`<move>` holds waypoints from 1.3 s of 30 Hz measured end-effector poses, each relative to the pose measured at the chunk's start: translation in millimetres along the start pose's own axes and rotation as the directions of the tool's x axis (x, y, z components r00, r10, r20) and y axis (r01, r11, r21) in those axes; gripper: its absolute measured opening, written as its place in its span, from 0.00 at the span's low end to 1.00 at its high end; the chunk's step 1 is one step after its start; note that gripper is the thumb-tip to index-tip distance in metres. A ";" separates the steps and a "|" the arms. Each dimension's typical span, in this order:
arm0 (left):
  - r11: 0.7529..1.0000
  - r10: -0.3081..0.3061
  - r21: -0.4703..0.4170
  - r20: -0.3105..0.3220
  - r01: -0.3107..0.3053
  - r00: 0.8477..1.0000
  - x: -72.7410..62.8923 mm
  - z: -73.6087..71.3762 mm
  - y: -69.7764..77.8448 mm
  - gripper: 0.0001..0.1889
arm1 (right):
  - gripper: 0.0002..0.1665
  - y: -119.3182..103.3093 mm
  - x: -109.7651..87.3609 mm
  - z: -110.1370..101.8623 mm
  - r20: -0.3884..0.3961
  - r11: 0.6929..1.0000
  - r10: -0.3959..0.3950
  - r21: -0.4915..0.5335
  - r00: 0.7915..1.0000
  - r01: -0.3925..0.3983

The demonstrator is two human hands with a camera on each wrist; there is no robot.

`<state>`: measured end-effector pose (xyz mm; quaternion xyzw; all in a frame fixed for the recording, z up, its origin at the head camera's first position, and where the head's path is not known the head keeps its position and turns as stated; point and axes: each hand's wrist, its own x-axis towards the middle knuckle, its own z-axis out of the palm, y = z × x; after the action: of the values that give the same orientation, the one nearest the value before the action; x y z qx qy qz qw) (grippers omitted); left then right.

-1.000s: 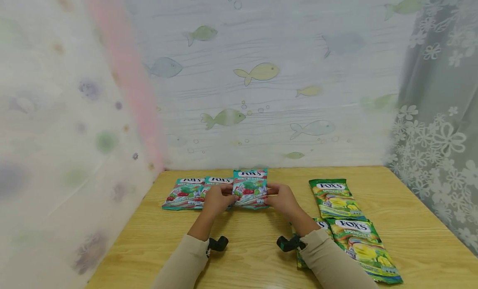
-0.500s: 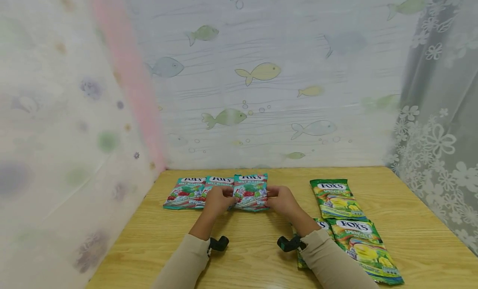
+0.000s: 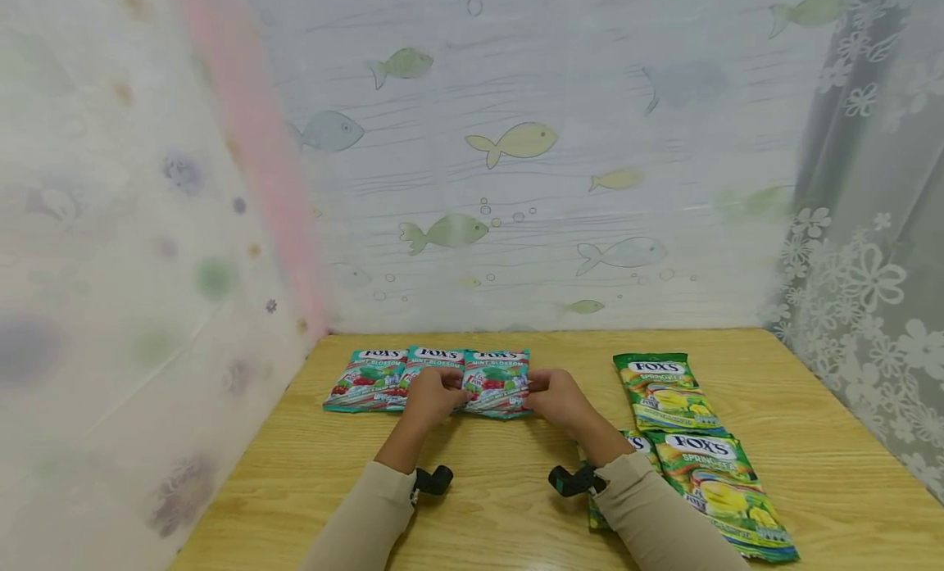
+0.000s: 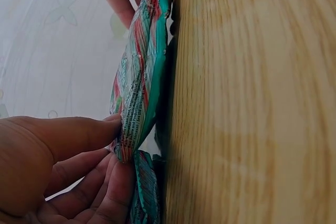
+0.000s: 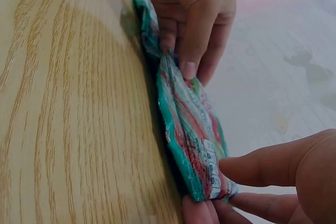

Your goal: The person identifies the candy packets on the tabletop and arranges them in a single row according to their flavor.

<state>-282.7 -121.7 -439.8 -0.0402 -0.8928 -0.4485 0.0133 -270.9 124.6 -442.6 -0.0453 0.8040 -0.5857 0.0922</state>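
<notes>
A teal and red candy bag marked Mint Blossom (image 3: 496,384) lies between both hands near the back of the table, almost flat. My left hand (image 3: 431,393) pinches its left edge, thumb on top and fingers beneath, as the left wrist view shows. On the opposite edge, my right hand (image 5: 283,177) pinches a lower corner between thumb and fingers. Two matching candy bags sit in the same row to the left: the middle one (image 3: 437,358) is partly covered by my left hand, and the outer one (image 3: 361,384) is at the far left.
On the right of the wooden table (image 3: 487,505) lie green Spring Tea candy bags: one at the back (image 3: 667,393), one in front (image 3: 726,497), and a third (image 3: 640,445) mostly hidden under my right forearm. A fish-patterned wall (image 3: 516,292) rises behind the table.
The held candy bag has tipped down from a raised slant to nearly flat, its top edge dropping level with the neighbouring bags. Both hands keep their grip and have hardly shifted.
</notes>
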 end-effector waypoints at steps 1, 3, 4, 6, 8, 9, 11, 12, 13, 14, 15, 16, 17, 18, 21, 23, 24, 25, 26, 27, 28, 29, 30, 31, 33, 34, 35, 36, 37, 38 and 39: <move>1.000 0.000 0.000 0.003 0.000 1.000 0.4 0.1 -0.5 0.20 | 0.34 0.0 0.3 0.1 0.001 1.000 0.003 -0.002 1.000 -0.003; 1.000 -0.003 0.000 0.008 0.003 1.000 1.2 0.2 -1.4 0.20 | 0.34 -0.5 0.5 0.5 -0.003 1.000 0.013 -0.006 1.000 -0.013; 1.000 -0.004 0.001 0.011 0.004 1.000 1.6 0.2 -1.8 0.20 | 0.34 -0.7 0.5 0.6 -0.003 1.000 0.017 -0.006 1.000 -0.017; 1.000 -0.002 0.003 0.018 0.002 1.000 1.7 -0.3 -2.1 0.20 | 0.33 -0.9 0.3 0.8 0.000 1.000 0.024 -0.005 1.000 -0.024; 1.000 -0.007 0.002 0.023 0.007 1.000 1.4 -0.7 -1.6 0.20 | 0.33 -1.3 -0.6 1.0 0.005 1.000 0.027 -0.003 1.000 -0.027; 1.000 -0.010 0.003 0.026 0.010 1.000 0.9 -0.8 -1.1 0.20 | 0.33 -1.3 -1.1 0.9 0.007 1.000 0.027 -0.006 1.000 -0.027; 1.000 -0.010 0.008 0.032 0.010 0.999 -0.1 -1.1 -0.1 0.20 | 0.32 -2.0 -2.1 0.7 0.012 1.000 0.024 -0.011 1.000 -0.024; 1.000 -0.010 0.012 0.035 0.010 0.999 -0.2 -0.9 0.1 0.20 | 0.32 -2.4 -2.6 0.5 0.015 1.000 0.022 -0.014 1.000 -0.021; 1.000 -0.013 0.015 0.035 0.013 0.999 -0.3 -0.4 0.7 0.20 | 0.32 -2.3 -2.7 0.3 0.017 1.000 0.022 -0.016 1.000 -0.021; 1.000 -0.011 0.023 0.036 0.010 0.999 -0.3 -0.1 1.0 0.20 | 0.31 -2.4 -2.7 0.1 0.019 1.000 0.021 -0.018 1.000 -0.021; 1.000 -0.011 0.029 0.038 0.010 0.999 -0.3 0.2 1.2 0.20 | 0.31 -2.3 -2.4 0.0 0.020 1.000 0.022 -0.019 1.000 -0.022; 0.999 -0.011 0.034 0.040 0.009 0.999 -0.3 0.5 1.4 0.20 | 0.31 -2.2 -2.3 -0.3 0.022 1.000 0.024 -0.018 0.999 -0.024; 0.999 -0.010 0.038 0.039 0.009 0.999 -0.2 0.6 1.7 0.19 | 0.31 -2.0 -2.0 -0.4 0.023 1.000 0.028 -0.015 0.999 -0.028; 0.999 -0.013 0.040 0.039 0.011 0.999 0.2 0.9 1.7 0.19 | 0.31 -1.6 -1.6 -0.6 0.025 0.999 0.032 -0.011 0.999 -0.032; 0.999 -0.012 0.042 0.047 0.010 0.999 0.0 0.5 2.5 0.19 | 0.31 -1.5 -0.7 -0.7 0.028 0.999 0.041 -0.008 0.999 -0.041; 0.999 -0.008 0.043 0.053 0.006 0.999 0.1 0.3 2.8 0.19 | 0.30 -1.9 -0.6 -0.8 0.028 0.999 0.047 -0.007 0.999 -0.047; 0.999 -0.006 0.044 0.057 0.003 0.998 0.3 0.4 3.0 0.20 | 0.30 -2.0 -0.5 -0.8 0.028 0.999 0.047 -0.008 0.998 -0.047; 0.999 -0.005 0.046 0.060 0.002 0.998 0.2 0.4 3.3 0.20 | 0.30 -2.2 -0.7 -0.8 0.026 0.999 0.050 -0.010 0.998 -0.050; 0.999 -0.007 0.047 0.061 0.004 0.998 0.4 0.7 3.5 0.20 | 0.30 -2.2 -0.8 -0.9 0.025 0.999 0.052 -0.010 0.998 -0.051; 0.999 -0.005 0.051 0.063 0.002 0.998 0.7 0.9 3.5 0.20 | 0.30 -2.4 -1.1 -1.1 0.026 0.999 0.052 -0.010 0.998 -0.051; 0.999 -0.008 0.052 0.065 0.005 0.998 0.6 1.0 3.8 0.20 | 0.30 -2.4 -1.4 -1.3 0.030 0.999 0.050 -0.010 0.998 -0.050; 0.999 -0.012 0.051 0.067 0.008 0.998 0.5 1.1 4.0 0.20 | 0.30 -2.4 -1.6 -1.4 0.033 0.999 0.050 -0.011 0.998 -0.049; 0.999 -0.011 0.051 0.069 0.008 0.998 0.5 1.1 3.8 0.20 | 0.30 -2.5 -1.9 -1.4 0.035 0.999 0.050 -0.008 0.998 -0.050; 0.999 -0.013 0.049 0.071 0.010 0.997 0.2 1.1 3.8 0.20 | 0.31 -2.6 -2.1 -1.4 0.040 0.999 0.048 -0.007 0.998 -0.048; 0.999 -0.016 0.044 0.076 0.013 0.997 -0.4 0.8 3.9 0.20 | 0.31 -3.1 -2.7 -1.3 0.050 0.999 0.043 -0.005 0.998 -0.043; 0.999 -0.017 0.041 0.079 0.013 0.997 -0.8 0.5 4.0 0.20 | 0.31 -3.2 -2.8 -1.1 0.052 0.999 0.043 -0.004 0.998 -0.043; 0.999 -0.017 0.039 0.081 0.014 0.997 -0.9 0.4 3.7 0.20 | 0.31 -3.4 -3.1 -0.9 0.053 0.999 0.042 -0.003 0.998 -0.042; 0.999 -0.017 0.037 0.083 0.014 0.996 -1.0 0.2 3.6 0.20 | 0.31 -3.6 -3.4 -0.8 0.056 0.999 0.041 -0.002 0.998 -0.041; 0.999 -0.016 0.037 0.085 0.013 0.996 -1.1 0.0 3.5 0.20 | 0.31 -3.5 -3.2 -0.6 0.057 0.999 0.039 -0.003 0.998 -0.039; 0.999 -0.016 0.038 0.086 0.013 0.996 -1.3 -0.2 3.8 0.20 | 0.31 -3.7 -3.4 -0.6 0.057 0.999 0.039 -0.004 0.998 -0.039; 0.999 -0.016 0.041 0.087 0.012 0.996 -1.2 -0.3 3.6 0.20 | 0.31 -3.6 -3.4 -0.5 0.056 0.999 0.040 -0.005 0.998 -0.040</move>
<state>-281.3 -119.9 -436.8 -0.0535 -0.9016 -0.4284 -0.0282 -267.8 124.6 -438.6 -0.0457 0.8031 -0.5805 0.1265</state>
